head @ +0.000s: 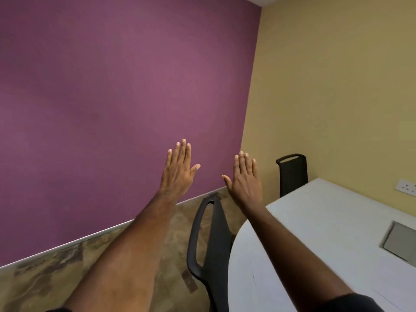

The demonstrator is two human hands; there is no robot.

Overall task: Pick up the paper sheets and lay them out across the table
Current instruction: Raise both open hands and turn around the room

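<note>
Both my arms are stretched out in front of me, raised in the air to the left of the table. My left hand (pixel 179 170) is flat, fingers extended and slightly apart, holding nothing. My right hand (pixel 245 179) is held the same way, empty, just beyond the white table's (pixel 315 221) rounded end. White paper sheets (pixel 258 287) seem to lie flat on the table near its front edge; their faint outlines barely show against the white top.
A black office chair (pixel 211 244) stands at the table's rounded end, below my hands. Another black chair (pixel 292 174) is at the far side by the yellow wall. A grey hatch (pixel 400 242) is set in the tabletop. A wall socket (pixel 406 188) is at right.
</note>
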